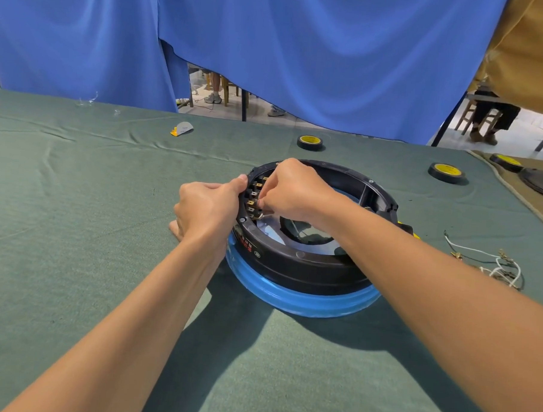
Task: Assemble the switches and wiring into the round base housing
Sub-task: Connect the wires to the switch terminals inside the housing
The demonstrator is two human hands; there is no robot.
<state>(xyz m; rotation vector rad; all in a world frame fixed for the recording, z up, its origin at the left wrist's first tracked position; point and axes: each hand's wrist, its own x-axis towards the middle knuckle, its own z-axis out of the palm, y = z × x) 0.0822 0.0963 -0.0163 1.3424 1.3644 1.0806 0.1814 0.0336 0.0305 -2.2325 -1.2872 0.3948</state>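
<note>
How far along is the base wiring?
Done: a row of switches with brass terminals already sits inside the housing wall. In hand: the left hand steadies the rim while the right hand works at the lower terminals, fingertips pinched; what they hold is too small to tell. Left: a bundle of wires lies loose on the cloth to the right, not yet connected.

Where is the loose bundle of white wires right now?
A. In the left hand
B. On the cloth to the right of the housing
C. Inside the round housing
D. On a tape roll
B: the white wires lie on the green cloth, right of the housing, untouched by either hand.
</note>
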